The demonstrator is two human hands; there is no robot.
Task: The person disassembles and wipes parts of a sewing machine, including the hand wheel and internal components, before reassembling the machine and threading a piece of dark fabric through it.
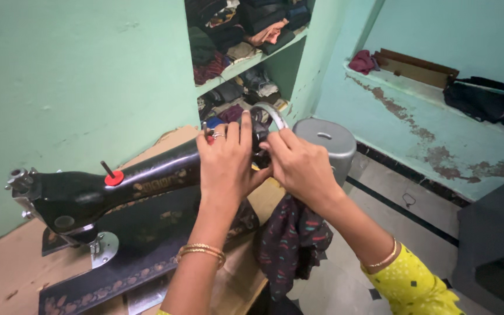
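A black sewing machine (118,189) with gold trim lies across a wooden table (7,274). Its silver handwheel (269,114) is at the right end. My left hand (224,160) wraps over the machine's arm just beside the wheel, fingers curled on top. My right hand (298,163) presses against the wheel end from the right, fingers closed on a small part I cannot make out. A dark patterned cloth (290,242) hangs off the table edge below my right wrist. A red spool pin base (114,178) sits on the machine's top.
A grey metal canister (328,143) stands on the floor behind the wheel. Wall shelves (246,52) hold folded clothes. A ledge (433,87) at right carries dark cloth and a board. A dark piece of furniture (497,245) stands at far right.
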